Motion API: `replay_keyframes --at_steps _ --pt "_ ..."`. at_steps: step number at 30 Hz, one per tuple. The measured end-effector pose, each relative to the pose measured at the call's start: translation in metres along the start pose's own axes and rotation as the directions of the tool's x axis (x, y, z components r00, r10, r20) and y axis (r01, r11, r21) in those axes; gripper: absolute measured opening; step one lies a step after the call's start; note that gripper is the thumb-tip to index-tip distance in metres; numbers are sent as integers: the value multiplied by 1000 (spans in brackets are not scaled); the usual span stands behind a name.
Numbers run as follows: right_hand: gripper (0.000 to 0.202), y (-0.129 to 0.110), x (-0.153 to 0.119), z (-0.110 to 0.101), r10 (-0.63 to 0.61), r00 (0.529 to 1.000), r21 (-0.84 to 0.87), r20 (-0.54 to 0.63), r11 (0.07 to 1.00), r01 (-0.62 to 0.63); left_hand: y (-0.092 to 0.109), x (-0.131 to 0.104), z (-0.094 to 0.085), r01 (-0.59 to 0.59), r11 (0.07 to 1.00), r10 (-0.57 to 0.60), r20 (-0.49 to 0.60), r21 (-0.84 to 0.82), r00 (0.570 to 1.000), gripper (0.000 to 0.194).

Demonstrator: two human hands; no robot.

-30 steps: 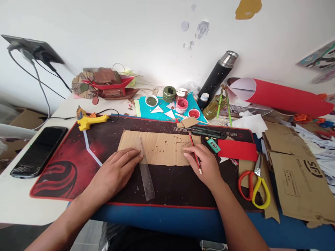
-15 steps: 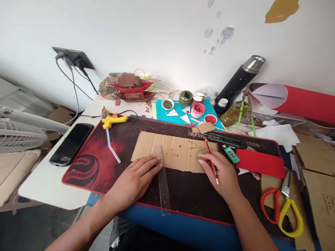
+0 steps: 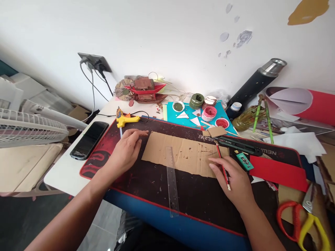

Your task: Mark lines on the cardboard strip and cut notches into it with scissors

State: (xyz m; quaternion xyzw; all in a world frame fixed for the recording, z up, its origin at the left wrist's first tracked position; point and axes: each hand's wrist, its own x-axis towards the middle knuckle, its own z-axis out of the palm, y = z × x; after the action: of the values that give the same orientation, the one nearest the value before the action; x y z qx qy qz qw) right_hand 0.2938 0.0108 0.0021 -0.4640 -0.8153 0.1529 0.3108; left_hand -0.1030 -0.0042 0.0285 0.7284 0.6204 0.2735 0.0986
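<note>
Bright, diffuse light — soft faint shadows, glint on the flask cap (image 3: pixel 274 67), edges stretched wide-angle

My feed shows a ruler (image 3: pixel 172 183) overlapping the cardboard (image 3: pixel 192 158), left hand (image 3: pixel 126 149) to its left, right hand (image 3: pixel 233 179) holding a pencil (image 3: pixel 219 151) at its right.
</note>
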Motion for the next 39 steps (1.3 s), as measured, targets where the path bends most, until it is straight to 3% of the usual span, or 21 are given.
replay_keyframes --at_steps 6,16,28,39 --pt "15 2 0 1 1 1000 6 -1 1000 -1 -7 19 12 -44 999 45 54 -7 998 33" --pt "13 0 1 0 22 1000 29 3 999 -22 -8 18 11 -26 1000 26 83 10 996 37" --pt "13 0 1 0 26 1000 22 11 999 -26 4 -22 -19 -13 997 7 77 71 997 33" --pt "12 0 0 0 22 1000 30 11 999 -22 10 -38 -18 -39 997 33 106 60 994 29"
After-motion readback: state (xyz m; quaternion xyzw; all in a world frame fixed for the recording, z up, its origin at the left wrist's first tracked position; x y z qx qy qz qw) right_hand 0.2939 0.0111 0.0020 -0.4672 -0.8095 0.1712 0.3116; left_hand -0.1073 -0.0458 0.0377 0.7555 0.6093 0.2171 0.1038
